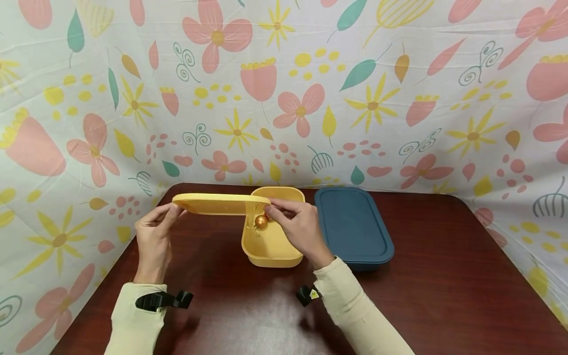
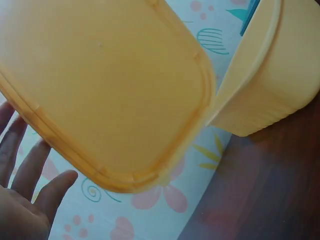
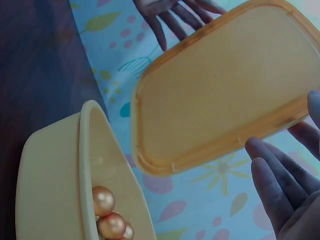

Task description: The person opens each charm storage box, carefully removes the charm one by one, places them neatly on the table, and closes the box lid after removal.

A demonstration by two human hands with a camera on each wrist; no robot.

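A yellow lid (image 1: 213, 204) is held tilted above the left part of a yellow box (image 1: 275, 251), its ridged underside showing in both wrist views. My left hand (image 1: 153, 236) grips the lid's left end, with the fingers (image 2: 31, 167) along its rim. At the opposite end, my right hand (image 1: 299, 227) holds the lid by its edge, over the open box. Inside the box lie gold baubles (image 3: 112, 225), bunched near one wall. The head view shows one bauble (image 1: 261, 221) clearly; the lid and right hand hide part of the box's interior.
A blue box with its blue lid (image 1: 352, 224) on stands just right of the yellow box. Both boxes rest on a dark reddish-brown table (image 1: 443, 256). A flower-printed cloth (image 1: 310, 98) hangs behind the table and at its sides.
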